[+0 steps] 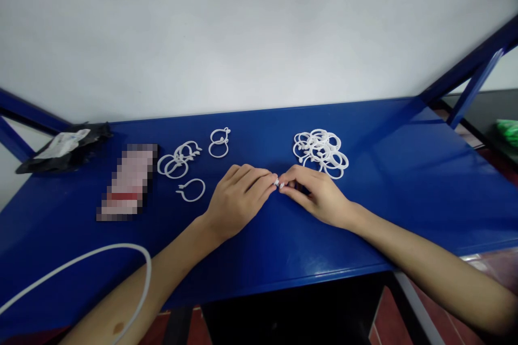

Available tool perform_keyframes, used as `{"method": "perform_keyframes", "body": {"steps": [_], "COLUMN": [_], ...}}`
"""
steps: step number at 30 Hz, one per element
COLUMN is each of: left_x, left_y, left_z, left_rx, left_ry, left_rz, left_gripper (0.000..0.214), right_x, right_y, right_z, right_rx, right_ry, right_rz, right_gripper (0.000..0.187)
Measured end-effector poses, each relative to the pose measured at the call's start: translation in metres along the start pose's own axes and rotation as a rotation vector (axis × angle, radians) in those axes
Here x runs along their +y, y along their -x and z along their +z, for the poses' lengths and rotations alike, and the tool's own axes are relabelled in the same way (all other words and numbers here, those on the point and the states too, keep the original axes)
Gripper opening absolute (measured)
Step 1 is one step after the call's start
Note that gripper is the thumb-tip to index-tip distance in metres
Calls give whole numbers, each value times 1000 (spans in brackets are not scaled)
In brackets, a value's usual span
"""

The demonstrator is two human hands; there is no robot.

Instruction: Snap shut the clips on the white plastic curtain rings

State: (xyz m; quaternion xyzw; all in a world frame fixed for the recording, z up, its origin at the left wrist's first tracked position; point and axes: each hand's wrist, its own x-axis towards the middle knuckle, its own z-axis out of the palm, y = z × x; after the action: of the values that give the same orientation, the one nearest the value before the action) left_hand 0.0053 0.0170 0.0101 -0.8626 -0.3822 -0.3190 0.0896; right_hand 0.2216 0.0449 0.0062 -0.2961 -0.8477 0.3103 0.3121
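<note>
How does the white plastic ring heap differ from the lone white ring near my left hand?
The white plastic ring heap has many overlapping rings; the lone white plastic ring touches no other. The heap lies beyond your right hand, the lone ring beside your left hand. Both lie on the blue table.

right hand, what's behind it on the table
Beyond the right hand, a pile of white rings lies on the blue table. What the hand itself covers cannot be seen.
</note>
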Motion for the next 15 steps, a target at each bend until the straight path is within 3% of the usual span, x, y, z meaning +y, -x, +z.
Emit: {"method": "perform_keyframes", "body": {"steps": [3,9,15], "left_x": [-1,0,2], "left_y": [1,2,3], "left_z": [3,5,9], "left_rx": [-7,10,23], "left_ry": [87,239,303], "left_rz": [-33,-63,-87], "left_gripper": [7,8,8], "right_x": [-2,-4,0], "right_y": [0,0,2], "right_z": [0,2,1], "right_rx": [5,10,9], "right_ry": [-24,-275,-54], "right_rz": [27,249,59], "right_gripper": [16,20,15]}}
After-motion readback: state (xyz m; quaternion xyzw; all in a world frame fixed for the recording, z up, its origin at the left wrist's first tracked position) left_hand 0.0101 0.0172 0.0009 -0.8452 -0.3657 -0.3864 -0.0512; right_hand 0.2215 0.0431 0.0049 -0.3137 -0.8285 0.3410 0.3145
